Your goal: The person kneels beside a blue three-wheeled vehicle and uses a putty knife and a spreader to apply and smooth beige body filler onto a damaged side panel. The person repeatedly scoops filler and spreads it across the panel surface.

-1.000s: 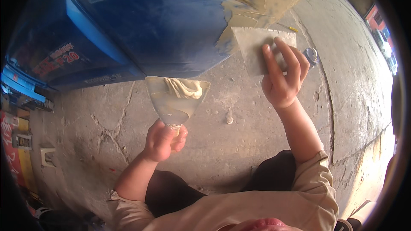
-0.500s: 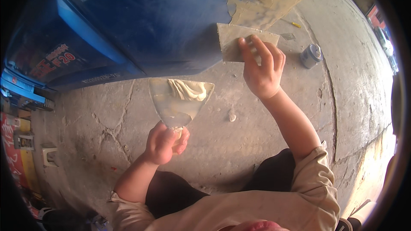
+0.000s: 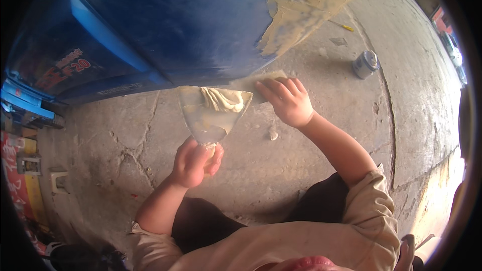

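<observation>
- Left grip (image 3: 193,163): closed around the handle of the putty knife (image 3: 205,123). The blade extends to the far side of the grip, broad edge farthest.
- Putty mound (image 3: 223,101): seated on the blade toward its far edge, right of centre, well clear of the left fingers.
- Right grip (image 3: 290,103): clasping the flat spreader (image 3: 248,81), fingers laid over its plate. The plate projects to the left of the grip, near the far right corner of the blade; contact between them cannot be determined.
- Blue panel (image 3: 191,30): located on the far side of both tools.
- Tan filler coat (image 3: 301,20): covers the panel's right portion, ragged along its left boundary.
- Can (image 3: 366,65): upright on the concrete floor (image 3: 271,170), right of the right grip.
- Yellow-handled tool (image 3: 347,27): on the floor, beyond the can.
</observation>
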`<state>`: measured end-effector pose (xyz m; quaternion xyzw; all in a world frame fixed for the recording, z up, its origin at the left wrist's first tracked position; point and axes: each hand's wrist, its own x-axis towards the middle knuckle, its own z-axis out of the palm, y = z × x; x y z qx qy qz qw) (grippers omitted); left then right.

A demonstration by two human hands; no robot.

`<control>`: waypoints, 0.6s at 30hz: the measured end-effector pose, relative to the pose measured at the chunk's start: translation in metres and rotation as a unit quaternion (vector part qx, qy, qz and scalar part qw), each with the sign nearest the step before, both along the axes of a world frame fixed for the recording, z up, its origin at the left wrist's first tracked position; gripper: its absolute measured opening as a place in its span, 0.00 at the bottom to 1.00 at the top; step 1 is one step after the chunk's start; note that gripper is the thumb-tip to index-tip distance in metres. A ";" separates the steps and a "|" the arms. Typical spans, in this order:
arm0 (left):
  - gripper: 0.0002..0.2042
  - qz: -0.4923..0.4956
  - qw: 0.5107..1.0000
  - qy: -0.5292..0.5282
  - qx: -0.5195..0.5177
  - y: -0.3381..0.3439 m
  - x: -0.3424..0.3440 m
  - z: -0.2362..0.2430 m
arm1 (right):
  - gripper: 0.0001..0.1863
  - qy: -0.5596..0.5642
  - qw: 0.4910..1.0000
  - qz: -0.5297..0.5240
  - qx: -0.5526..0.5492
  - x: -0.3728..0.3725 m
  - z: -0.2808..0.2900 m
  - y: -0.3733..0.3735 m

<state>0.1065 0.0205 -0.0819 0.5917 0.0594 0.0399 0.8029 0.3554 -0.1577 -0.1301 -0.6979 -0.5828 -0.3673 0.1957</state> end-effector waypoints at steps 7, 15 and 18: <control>0.17 -0.069 0.998 0.001 0.014 0.006 0.002 -0.005 | 0.11 0.498 0.837 0.153 0.168 -0.041 0.049 -0.022; 0.15 -0.140 0.990 -0.001 0.026 0.013 0.005 -0.007 | 0.22 0.367 0.873 0.315 0.066 -0.051 0.110 -0.029; 0.15 -0.132 0.991 -0.022 0.016 0.015 0.000 -0.001 | 0.28 0.344 0.894 0.285 -0.037 -0.050 0.111 -0.032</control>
